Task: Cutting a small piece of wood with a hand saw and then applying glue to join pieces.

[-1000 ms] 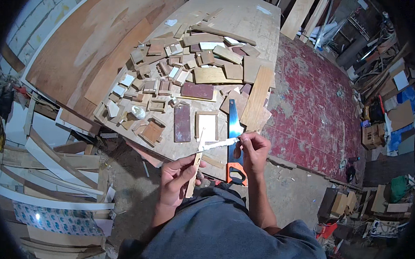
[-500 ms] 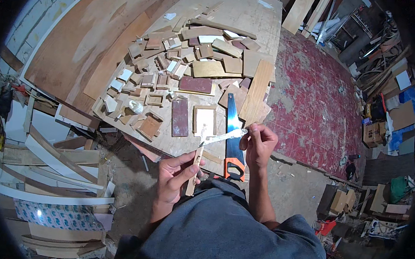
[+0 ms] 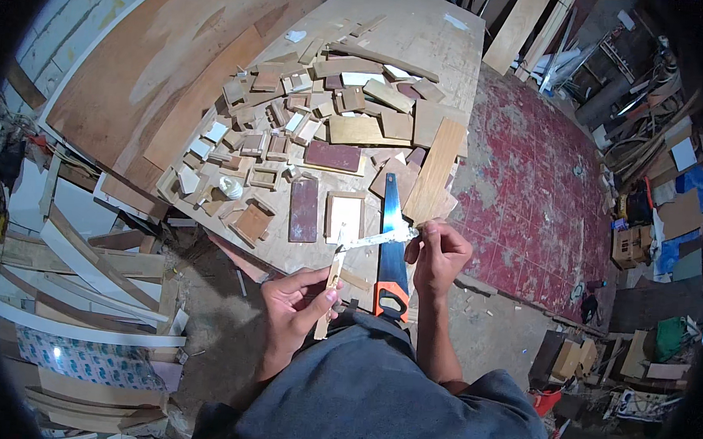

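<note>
My left hand pinches a thin wooden stick that stands tilted up in front of me; its upper end is smeared white. The fingers of my right hand are closed on the end of a narrow whitish smeared strip. The strip's other end meets the stick near its upper part. Beneath the strip, on the table, lies a hand saw with an orange and black handle. Just behind the stick sits a small wooden frame with a white panel inside.
Many small wooden boxes and offcuts crowd the plywood table. A maroon block and a long plank lie near the saw. Large boards lean at the left. Curved white-edged pieces are stacked lower left; red tiled floor stretches right.
The view has shifted a little, so the table and saw sit slightly lower. Both hands keep their holds, and the strip lies at a slightly flatter angle against the stick.
</note>
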`<action>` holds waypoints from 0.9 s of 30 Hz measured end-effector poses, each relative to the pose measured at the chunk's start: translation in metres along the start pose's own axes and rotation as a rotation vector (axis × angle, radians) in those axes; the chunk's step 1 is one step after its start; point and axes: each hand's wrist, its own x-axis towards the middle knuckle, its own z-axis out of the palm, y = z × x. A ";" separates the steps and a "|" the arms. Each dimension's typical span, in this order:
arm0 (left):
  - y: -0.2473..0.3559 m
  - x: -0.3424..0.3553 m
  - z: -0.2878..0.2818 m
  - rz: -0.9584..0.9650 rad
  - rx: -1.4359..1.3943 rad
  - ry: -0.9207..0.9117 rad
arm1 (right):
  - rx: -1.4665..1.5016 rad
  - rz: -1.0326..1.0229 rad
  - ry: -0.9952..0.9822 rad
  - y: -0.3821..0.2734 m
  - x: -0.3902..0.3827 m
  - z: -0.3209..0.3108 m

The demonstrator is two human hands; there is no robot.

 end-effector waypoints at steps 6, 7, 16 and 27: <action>0.001 0.003 0.005 -0.002 0.029 0.010 | 0.089 -0.005 0.024 -0.002 0.000 0.000; 0.001 0.002 0.005 -0.005 0.030 0.011 | 0.116 -0.001 0.006 -0.003 0.000 0.001; 0.005 -0.001 0.008 -0.013 0.040 -0.047 | -0.049 -0.045 0.042 0.004 0.000 0.006; 0.004 -0.002 0.001 -0.031 0.034 -0.038 | -0.001 -0.093 -0.042 0.001 -0.010 0.002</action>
